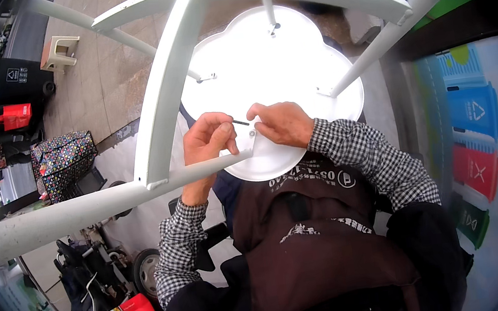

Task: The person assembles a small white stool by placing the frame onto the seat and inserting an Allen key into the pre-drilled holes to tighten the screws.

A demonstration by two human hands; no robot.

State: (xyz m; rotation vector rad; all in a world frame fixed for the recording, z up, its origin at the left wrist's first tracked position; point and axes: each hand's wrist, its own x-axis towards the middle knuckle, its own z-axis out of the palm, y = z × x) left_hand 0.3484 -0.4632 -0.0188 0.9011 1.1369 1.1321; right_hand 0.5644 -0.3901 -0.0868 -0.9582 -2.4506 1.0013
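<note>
Upside down over my lap lies a white stool or small table, its scalloped white top [287, 157] under my hands and its white metal legs [195, 175] pointing outward. A thin black rod [241, 122] sticks out from the fingertips of my left hand [204, 137], which is closed on it beside the nearest leg. Its other end reaches close to my right hand [285, 123]. That hand's fingers are curled together above the top; what they hold, if anything, is hidden. Just below the rod, a small round bolt [252, 133] shows at the leg's mounting point.
White curved braces [170, 84] join the legs across the view. At left stand a patterned bag [64, 164], a black bin [16, 82] and a small plastic stool [61, 52]. A wheel [147, 266] and a red box [134, 310] are at lower left. A printed panel [469, 107] rises at right.
</note>
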